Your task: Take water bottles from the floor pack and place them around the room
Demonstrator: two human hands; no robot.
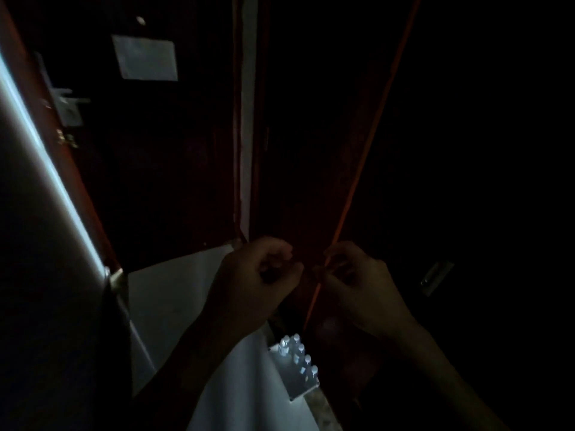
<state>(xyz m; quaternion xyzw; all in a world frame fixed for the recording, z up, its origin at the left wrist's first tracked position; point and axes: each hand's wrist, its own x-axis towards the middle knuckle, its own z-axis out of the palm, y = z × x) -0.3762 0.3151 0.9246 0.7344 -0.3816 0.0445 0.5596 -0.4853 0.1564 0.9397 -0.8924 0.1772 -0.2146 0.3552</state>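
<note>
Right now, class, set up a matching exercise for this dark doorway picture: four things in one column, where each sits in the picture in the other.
Things:
1. pack of water bottles
2. door handle
3. paper notice
4. left hand

Places:
A. upper left, on the door's edge
B. centre, beside the right hand
C. bottom centre, on the floor
D. top, on the door face

Pairs: 1-C, 2-A, 3-D, 4-B

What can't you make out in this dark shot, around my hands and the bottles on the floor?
- Head view, left hand and right hand: curled; darkness hides whether they hold anything.
- Bottle pack: five caps visible; labels too small, forearm cuts off its left side.
- Paper on door: text blurred.
- Right half of the frame: black.
</note>
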